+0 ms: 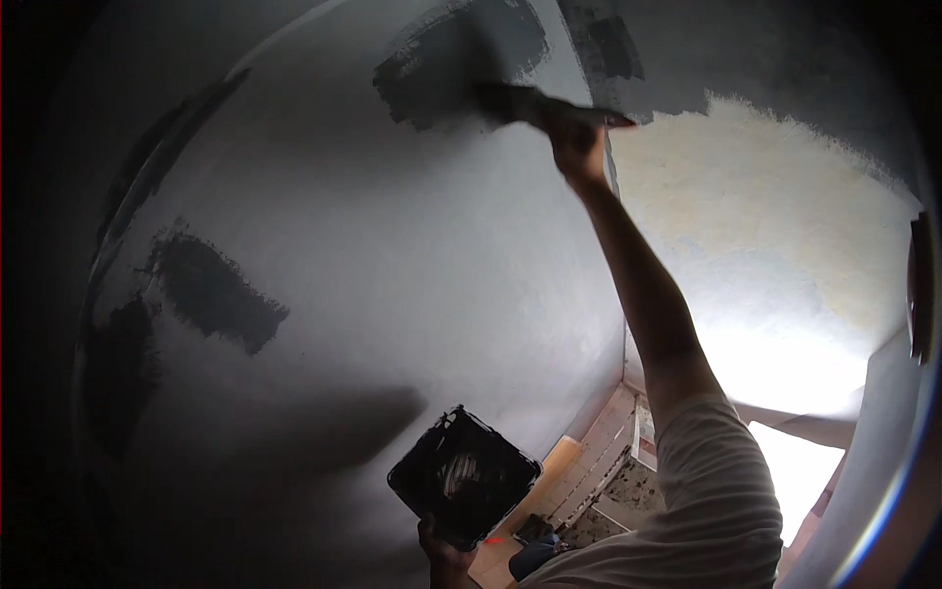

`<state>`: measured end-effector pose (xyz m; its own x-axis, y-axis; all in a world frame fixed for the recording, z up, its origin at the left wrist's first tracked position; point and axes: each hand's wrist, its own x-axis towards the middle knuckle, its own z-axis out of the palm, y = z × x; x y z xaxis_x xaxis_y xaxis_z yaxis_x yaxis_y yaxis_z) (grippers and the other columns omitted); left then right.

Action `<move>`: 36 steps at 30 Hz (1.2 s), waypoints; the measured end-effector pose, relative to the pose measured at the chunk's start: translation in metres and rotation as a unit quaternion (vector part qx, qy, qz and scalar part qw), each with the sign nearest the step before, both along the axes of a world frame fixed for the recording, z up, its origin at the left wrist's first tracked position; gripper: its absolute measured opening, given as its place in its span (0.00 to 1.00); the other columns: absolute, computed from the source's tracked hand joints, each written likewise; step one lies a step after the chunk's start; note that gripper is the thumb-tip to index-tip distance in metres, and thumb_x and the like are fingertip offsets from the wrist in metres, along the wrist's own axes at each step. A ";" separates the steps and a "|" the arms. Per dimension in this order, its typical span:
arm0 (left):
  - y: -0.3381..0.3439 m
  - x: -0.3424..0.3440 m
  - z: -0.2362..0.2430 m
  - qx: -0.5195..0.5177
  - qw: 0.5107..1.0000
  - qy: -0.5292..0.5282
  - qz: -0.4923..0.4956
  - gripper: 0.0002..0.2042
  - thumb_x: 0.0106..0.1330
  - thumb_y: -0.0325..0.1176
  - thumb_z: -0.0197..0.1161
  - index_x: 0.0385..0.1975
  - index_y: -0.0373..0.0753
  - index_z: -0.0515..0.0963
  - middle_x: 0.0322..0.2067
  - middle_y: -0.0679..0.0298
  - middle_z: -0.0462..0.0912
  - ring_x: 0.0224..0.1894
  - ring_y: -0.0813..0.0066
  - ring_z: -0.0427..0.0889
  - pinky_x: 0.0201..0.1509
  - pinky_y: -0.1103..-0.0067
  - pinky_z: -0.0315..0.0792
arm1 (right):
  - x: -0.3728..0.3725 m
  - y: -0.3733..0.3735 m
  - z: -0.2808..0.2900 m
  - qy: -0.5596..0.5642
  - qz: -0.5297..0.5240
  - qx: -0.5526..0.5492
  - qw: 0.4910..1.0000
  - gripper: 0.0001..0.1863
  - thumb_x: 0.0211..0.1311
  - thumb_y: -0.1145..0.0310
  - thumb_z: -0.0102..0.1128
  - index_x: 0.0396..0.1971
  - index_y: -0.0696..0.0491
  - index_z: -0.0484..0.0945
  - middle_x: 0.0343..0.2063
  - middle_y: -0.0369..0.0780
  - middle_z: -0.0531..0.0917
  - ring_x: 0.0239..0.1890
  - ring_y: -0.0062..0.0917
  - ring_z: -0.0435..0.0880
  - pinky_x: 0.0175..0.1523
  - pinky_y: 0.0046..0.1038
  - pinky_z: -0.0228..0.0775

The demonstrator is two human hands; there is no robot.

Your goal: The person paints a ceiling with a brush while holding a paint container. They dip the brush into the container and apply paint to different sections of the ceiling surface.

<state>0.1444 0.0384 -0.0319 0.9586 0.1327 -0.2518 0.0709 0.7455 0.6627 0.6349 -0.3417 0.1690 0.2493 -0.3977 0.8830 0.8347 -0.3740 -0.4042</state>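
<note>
My right hand point(579, 147) is raised high, closed round the handle of a wide dark paintbrush point(505, 101), its head against or close to a dark grey paint patch point(412, 69) high on the pale wall point(412, 255). Below, my left hand point(446, 550) grips a square black paint tray point(446, 481) by its lower left corner; the tray's inside is coated with dark paint, with a lighter streak in the middle. Other rough grey patches point(216, 290) mark the wall at the left.
At the right, a cream wall point(746, 216) with a dark grey upper band point(775, 59) meets this wall at a corner. Low down are wooden boards point(549, 471), a speckled slatted surface point(628, 491) and a very bright opening point(795, 481). A dark narrow object point(918, 285) sits at the far right.
</note>
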 end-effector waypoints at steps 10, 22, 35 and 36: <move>-0.014 -0.011 -0.021 0.029 0.997 -0.003 0.070 0.32 0.66 0.52 0.57 0.69 0.44 0.68 0.65 0.58 0.75 0.64 0.53 0.76 0.67 0.55 0.72 | 0.050 -0.018 0.012 -0.036 -0.154 0.135 0.978 0.09 0.61 0.75 0.66 0.41 0.56 0.88 0.36 0.44 0.90 0.40 0.30 0.91 0.50 0.31 0.80; 0.001 -0.021 -0.040 0.171 0.981 -0.024 0.090 0.30 0.70 0.52 0.52 0.68 0.42 0.68 0.65 0.59 0.74 0.63 0.57 0.77 0.65 0.59 0.76 | 0.067 -0.072 -0.007 0.037 -0.145 0.142 0.978 0.05 0.64 0.74 0.65 0.37 0.56 0.88 0.37 0.44 0.90 0.45 0.33 0.89 0.51 0.31 0.81; 0.006 -0.028 -0.060 0.026 0.989 0.046 0.140 0.25 0.73 0.51 0.53 0.61 0.41 0.74 0.54 0.58 0.82 0.49 0.64 0.82 0.50 0.68 0.79 | -0.020 0.022 -0.037 -0.003 0.060 -0.033 0.998 0.13 0.61 0.79 0.67 0.46 0.55 0.85 0.45 0.41 0.88 0.41 0.29 0.88 0.44 0.28 0.80; 0.005 -0.029 -0.062 0.029 0.987 0.053 0.147 0.25 0.73 0.51 0.53 0.60 0.40 0.75 0.53 0.58 0.83 0.47 0.64 0.83 0.47 0.69 0.79 | 0.002 0.003 -0.032 -0.010 0.057 0.022 0.998 0.12 0.62 0.78 0.66 0.46 0.55 0.84 0.45 0.41 0.88 0.43 0.30 0.88 0.47 0.29 0.79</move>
